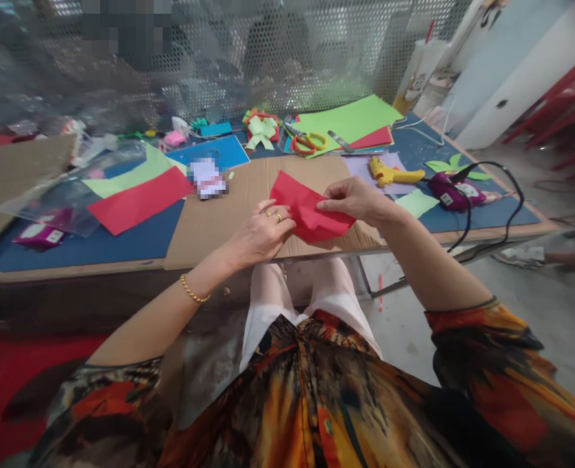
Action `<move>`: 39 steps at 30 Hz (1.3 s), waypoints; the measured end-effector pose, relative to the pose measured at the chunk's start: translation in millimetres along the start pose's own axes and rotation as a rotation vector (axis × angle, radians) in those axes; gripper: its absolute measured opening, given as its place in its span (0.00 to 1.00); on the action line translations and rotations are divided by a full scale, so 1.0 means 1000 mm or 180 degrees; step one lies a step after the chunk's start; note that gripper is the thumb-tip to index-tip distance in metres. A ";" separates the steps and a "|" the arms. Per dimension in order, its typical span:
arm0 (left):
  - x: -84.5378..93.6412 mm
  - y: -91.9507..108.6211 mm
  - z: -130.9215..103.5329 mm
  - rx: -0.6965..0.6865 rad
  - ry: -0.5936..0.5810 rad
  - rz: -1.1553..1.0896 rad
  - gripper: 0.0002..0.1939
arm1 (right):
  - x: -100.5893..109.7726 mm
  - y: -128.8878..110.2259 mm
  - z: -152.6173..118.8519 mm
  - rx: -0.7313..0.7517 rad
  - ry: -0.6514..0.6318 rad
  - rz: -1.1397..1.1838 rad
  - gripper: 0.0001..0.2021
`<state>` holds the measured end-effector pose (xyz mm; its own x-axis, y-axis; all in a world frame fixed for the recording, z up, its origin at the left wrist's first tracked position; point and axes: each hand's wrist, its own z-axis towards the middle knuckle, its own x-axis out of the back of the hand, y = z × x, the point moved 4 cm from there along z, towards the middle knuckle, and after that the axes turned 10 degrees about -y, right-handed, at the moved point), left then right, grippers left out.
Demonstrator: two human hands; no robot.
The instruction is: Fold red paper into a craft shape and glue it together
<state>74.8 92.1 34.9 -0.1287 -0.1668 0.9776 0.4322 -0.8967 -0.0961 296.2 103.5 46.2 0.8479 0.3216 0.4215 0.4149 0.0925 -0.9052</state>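
Holding a piece of red paper point(311, 211) with both hands at the centre of the frame, over a cardboard sheet point(209, 237) on the counter point(155, 242). Pinching the upper right part with the right hand point(348, 200); grasping the left edge with the curled left hand point(265, 231), though hiding much of that grip from view. Bending the paper rather than keeping it flat, so probably risking a stray crease. Risking a tear too, if pulling unevenly with both hands. Working close to the front edge of the counter, so possibly risking a drop to the floor point(399, 331) at lower right on loosening both grips.

Holding the right forearm point(424, 260) near the looping black cord point(462, 174) at the right of the frame, so perhaps risking a snag by swinging outward and dragging the purple device point(448, 194) along. Facing a yellow glue gun point(395, 175) right of centre; possibly risking a burn by brushing against it if hot, but not showing whether heating. Facing scissors point(307, 139) above centre, perhaps risking a nick by reaching without looking.
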 end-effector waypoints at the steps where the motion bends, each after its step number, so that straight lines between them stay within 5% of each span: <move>1: 0.000 -0.001 0.002 -0.0035 -0.0035 0.0086 0.19 | 0.001 0.000 0.000 -0.0017 0.0001 -0.0044 0.22; 9: -0.004 0.001 -0.006 -0.0038 -0.0232 0.0646 0.23 | 0.003 0.009 0.002 -0.0066 0.0149 -0.0097 0.19; 15: -0.015 0.007 -0.031 -0.0081 -0.0128 0.0412 0.20 | 0.003 0.016 0.004 -0.0084 0.0193 -0.0057 0.18; 21: -0.022 0.010 -0.046 0.0069 -0.0327 0.0117 0.31 | 0.003 0.016 0.004 -0.0069 0.0137 -0.0142 0.19; 31: -0.012 0.008 -0.041 0.0412 -0.0713 -0.0112 0.36 | 0.001 0.019 0.005 -0.0026 0.0395 -0.0856 0.14; 39: -0.007 0.010 -0.036 0.0811 -0.0496 -0.0246 0.34 | -0.005 0.015 0.000 -0.0024 0.0575 -0.1692 0.12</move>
<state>48.5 69.5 20.2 -0.0400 -0.0196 0.9990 0.6389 -0.7692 0.0105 298.2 102.9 30.4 0.5643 0.0660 0.8229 0.8023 0.1910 -0.5655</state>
